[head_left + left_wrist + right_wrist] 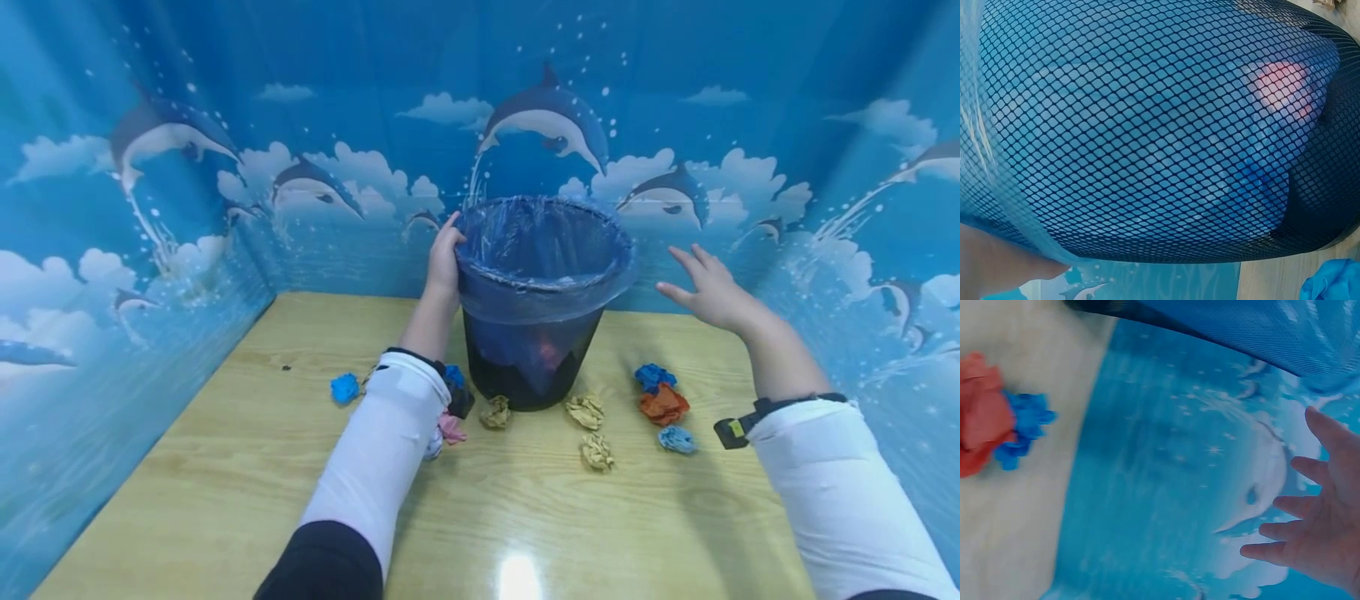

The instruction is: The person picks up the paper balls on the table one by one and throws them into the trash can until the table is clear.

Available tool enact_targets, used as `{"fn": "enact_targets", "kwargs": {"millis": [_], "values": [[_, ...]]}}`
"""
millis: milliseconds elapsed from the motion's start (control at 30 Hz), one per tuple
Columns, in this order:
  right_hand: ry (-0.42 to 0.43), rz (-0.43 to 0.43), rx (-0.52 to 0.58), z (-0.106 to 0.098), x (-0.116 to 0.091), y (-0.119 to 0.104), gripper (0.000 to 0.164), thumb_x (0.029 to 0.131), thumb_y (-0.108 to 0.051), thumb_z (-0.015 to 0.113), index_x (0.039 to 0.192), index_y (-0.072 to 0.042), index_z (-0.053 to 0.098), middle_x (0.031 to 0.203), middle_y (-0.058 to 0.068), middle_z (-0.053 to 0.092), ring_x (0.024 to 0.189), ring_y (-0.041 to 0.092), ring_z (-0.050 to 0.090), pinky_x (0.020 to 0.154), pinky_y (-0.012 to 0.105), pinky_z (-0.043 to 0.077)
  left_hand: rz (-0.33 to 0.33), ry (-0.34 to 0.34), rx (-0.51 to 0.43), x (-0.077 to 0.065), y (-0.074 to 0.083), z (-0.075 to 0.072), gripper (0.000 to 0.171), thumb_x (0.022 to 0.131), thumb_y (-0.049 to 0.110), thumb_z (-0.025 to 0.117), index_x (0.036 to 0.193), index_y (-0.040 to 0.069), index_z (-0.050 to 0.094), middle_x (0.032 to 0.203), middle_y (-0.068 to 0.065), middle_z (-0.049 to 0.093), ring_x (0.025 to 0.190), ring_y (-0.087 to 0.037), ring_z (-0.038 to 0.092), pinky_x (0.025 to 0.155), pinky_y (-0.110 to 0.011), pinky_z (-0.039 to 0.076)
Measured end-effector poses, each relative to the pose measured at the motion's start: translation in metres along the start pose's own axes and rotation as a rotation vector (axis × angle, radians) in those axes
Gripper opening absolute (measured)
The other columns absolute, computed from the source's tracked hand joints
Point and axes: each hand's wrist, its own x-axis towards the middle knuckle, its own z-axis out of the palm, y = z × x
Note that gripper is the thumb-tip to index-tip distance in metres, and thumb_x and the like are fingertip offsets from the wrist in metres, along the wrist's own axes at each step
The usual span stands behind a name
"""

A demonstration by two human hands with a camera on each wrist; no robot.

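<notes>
A black mesh wastebasket (525, 358), lined with a translucent bluish plastic bag (540, 308) folded over its rim, leans a little to the right near the back of the table. My left hand (444, 262) grips it at the left side of the rim, over the bag's fold; part of that hand is hidden behind the basket. Through the mesh, a reddish thing (1282, 84) and something blue show inside. My right hand (712, 287) is held up to the right of the basket, fingers spread and straight, apart from it and holding nothing.
Crumpled paper balls lie around the basket on the wooden table (300, 500): yellowish ones (585, 411) in front, orange (664, 404), dark blue (655, 377) and light blue (677, 439) to the right, blue (345, 388) and pink (452, 427) to the left. A dolphin-printed curtain (337, 100) surrounds the table.
</notes>
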Motion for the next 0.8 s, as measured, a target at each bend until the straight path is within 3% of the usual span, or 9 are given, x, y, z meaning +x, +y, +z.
{"fn": "enact_targets", "kwargs": {"millis": [200,433,800], "values": [[-0.047,0.007,0.001,0.026,-0.001,0.017,0.081,0.101,-0.046,0.042,0.155,-0.004,0.0,0.154,0.036,-0.013,0.137,0.061,-0.008,0.104,0.077,0.005,-0.014,-0.004,-0.003,0.002,0.001,0.001,0.06,0.092,0.019,0.038,0.151,0.027,0.034,0.162,0.004,0.017,0.15,-0.022,0.015,0.114,-0.043,0.028],[-0.118,0.002,-0.009,0.057,-0.003,0.033,0.087,0.098,-0.053,0.042,0.155,-0.003,-0.001,0.153,0.038,-0.013,0.135,0.063,-0.01,0.103,0.078,0.005,-0.005,-0.014,0.016,0.004,0.0,0.002,0.06,0.091,0.021,0.038,0.151,0.027,0.035,0.162,0.003,0.018,0.149,-0.022,0.016,0.116,-0.045,0.026],[-0.098,-0.04,0.024,0.096,-0.006,0.051,0.076,0.1,-0.039,0.048,0.15,0.009,0.016,0.148,0.047,0.001,0.132,0.067,0.003,0.103,0.076,0.012,0.001,-0.014,0.001,0.002,-0.004,0.0,0.058,0.095,0.024,0.035,0.152,0.028,0.031,0.163,0.004,0.015,0.15,-0.021,0.014,0.118,-0.044,0.022]]}}
